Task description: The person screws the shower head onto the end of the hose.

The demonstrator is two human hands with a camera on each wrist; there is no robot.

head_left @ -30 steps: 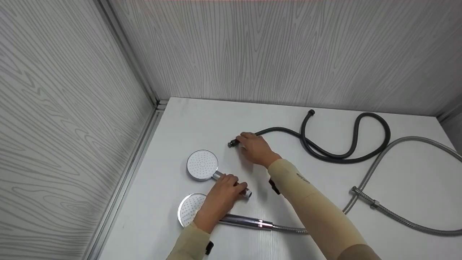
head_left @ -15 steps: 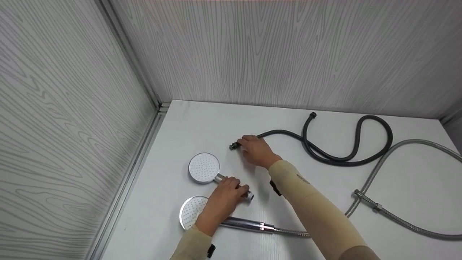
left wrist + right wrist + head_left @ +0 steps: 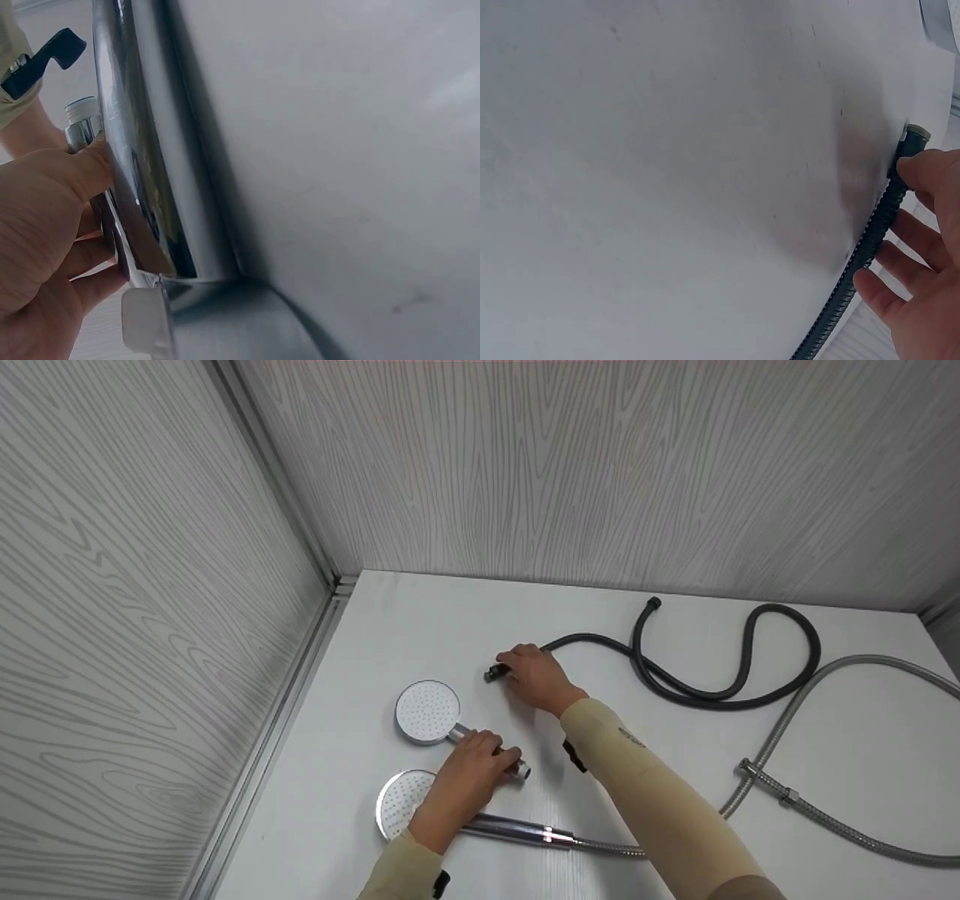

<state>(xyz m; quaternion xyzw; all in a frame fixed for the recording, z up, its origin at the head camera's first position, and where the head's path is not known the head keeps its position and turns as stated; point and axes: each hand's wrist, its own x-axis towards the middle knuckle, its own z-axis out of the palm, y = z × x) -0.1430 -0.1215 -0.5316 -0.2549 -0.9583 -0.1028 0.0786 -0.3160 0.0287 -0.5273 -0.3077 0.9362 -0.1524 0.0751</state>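
Observation:
In the head view, my left hand (image 3: pixel 465 780) grips the handle of a chrome shower head (image 3: pixel 427 711) with a round white spray face turned up. The handle's threaded end (image 3: pixel 81 111) shows past my thumb in the left wrist view. My right hand (image 3: pixel 536 679) pinches a black shower hose (image 3: pixel 585 637) just behind its end fitting (image 3: pixel 912 142), thumb on one side and fingers on the other. That fitting points left, apart from the shower head. Beneath my left wrist lies a second shower head (image 3: pixel 401 801), its chrome handle (image 3: pixel 517 830) joined to a metal hose.
The black hose loops across the back right of the white table (image 3: pixel 420 615), its other end (image 3: pixel 654 602) loose near the back edge. A silver metal hose (image 3: pixel 844 830) curves over the right side. Grey wood-grain panels (image 3: pixel 525 472) stand behind and at the left.
The head view has shifted slightly. My right hand has brought the black hose's end a little towards me, and the fitting tilts slightly more downward in view. The left hand's grip looks the same.

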